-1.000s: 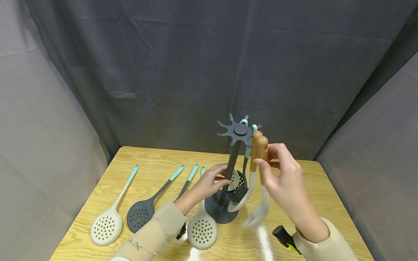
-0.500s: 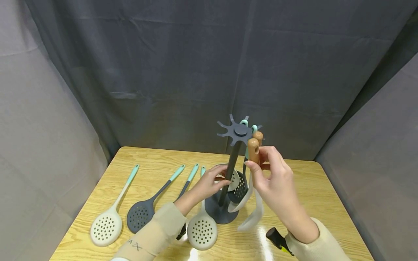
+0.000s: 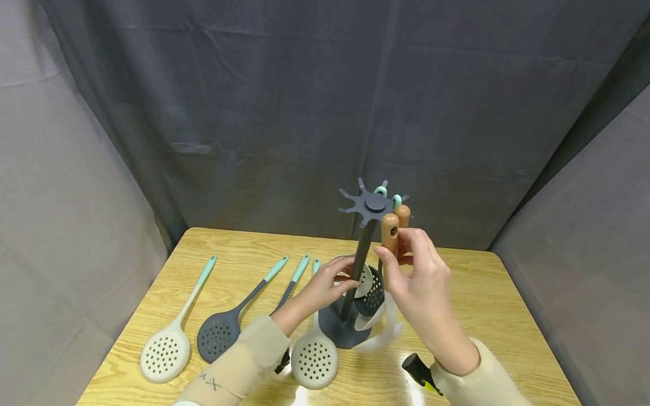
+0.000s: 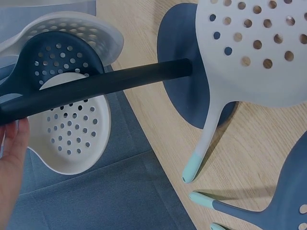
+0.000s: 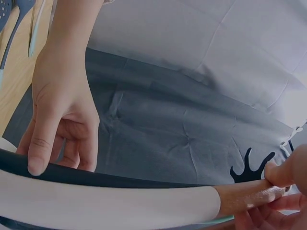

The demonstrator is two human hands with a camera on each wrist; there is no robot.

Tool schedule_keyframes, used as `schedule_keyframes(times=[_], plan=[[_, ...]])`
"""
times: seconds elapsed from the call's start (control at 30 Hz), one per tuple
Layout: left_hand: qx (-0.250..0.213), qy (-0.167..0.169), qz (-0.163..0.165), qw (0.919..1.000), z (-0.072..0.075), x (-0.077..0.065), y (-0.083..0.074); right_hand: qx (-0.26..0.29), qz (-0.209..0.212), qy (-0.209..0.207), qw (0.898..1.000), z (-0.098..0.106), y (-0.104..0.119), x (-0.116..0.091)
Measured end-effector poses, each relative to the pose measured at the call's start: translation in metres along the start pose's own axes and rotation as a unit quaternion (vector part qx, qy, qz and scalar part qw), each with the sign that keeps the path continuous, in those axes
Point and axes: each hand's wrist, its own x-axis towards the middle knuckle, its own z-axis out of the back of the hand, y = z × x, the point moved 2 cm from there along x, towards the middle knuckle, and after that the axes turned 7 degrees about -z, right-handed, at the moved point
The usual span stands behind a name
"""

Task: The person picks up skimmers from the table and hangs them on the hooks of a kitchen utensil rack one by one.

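Observation:
My left hand grips the dark pole of a utensil stand with a star of hooks on top. My right hand pinches the wooden handle of a white utensil, held upright close to the hooks; its head is blurred. Another wooden handle hangs just behind it. In the left wrist view, a white skimmer, a dark skimmer and a white perforated utensil hang around the pole. The right wrist view shows the held handle beside the hooks.
On the wooden table lie a white skimmer, a dark skimmer, a partly hidden mint-handled utensil and another white skimmer next to the stand's round base. Grey curtains enclose the back and sides.
My right hand has moved left with the wooden-handled utensil, bringing its handle in front of the hooks. The utensil's head has swung left towards the base. My left hand stays on the pole.

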Motion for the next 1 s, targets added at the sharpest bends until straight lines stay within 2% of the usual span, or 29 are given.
schedule_keyframes(times=[0.13, 0.2, 0.53, 1.0], plan=[[0.002, -0.004, 0.002, 1.0, -0.006, 0.0, 0.02, 0.0, -0.001, -0.012, 1.0, -0.004, -0.001, -0.002], [0.001, -0.006, 0.0, 1.0, -0.006, -0.001, 0.024, -0.001, 0.0, -0.016, 1.0, -0.005, -0.001, -0.002], [0.002, -0.008, -0.023, 0.9997, -0.006, 0.0, 0.025, -0.007, 0.005, -0.034, 0.999, -0.009, -0.003, -0.003], [0.007, -0.004, -0.02, 0.9998, -0.006, -0.001, 0.026, -0.006, -0.015, -0.04, 0.999, -0.013, -0.002, -0.004]])
